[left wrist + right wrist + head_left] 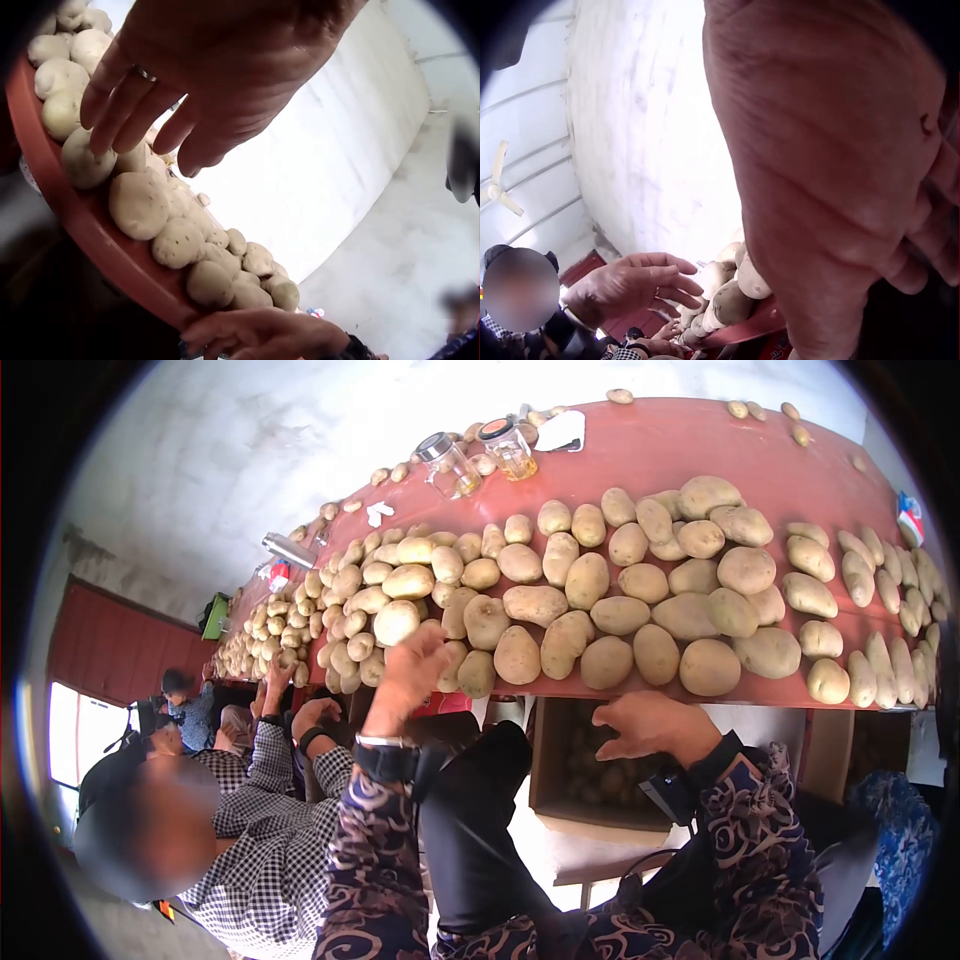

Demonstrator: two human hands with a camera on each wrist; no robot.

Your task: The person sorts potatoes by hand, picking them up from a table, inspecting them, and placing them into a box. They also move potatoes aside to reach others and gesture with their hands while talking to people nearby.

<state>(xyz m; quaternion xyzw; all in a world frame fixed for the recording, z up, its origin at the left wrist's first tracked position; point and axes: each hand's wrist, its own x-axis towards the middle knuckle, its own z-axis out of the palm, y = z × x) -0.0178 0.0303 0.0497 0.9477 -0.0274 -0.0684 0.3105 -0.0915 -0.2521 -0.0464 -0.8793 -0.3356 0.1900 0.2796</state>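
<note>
My left hand [408, 675] hovers at the near edge of a long red table, fingers loosely bent with nothing between them. In the left wrist view, its fingertips overlap a potato [84, 159] by the rim. Many potatoes [586, 581] lie across the tabletop in loose rows, larger ones toward the middle and right. Below the table edge, my right hand [660, 726] hangs over an open cardboard box [545, 800] with potatoes inside. That hand is empty, its fingers slightly bent. Seen in the right wrist view, its palm side [817, 165] fills much of the picture.
To my left sits a person in a checkered shirt [270, 870], hands near the same table. Two glass jars [510, 458] stand toward the back, near a white sheet [562, 432]. A metal flask [288, 550] lies farther left. The red table [680, 445] curves away rightward.
</note>
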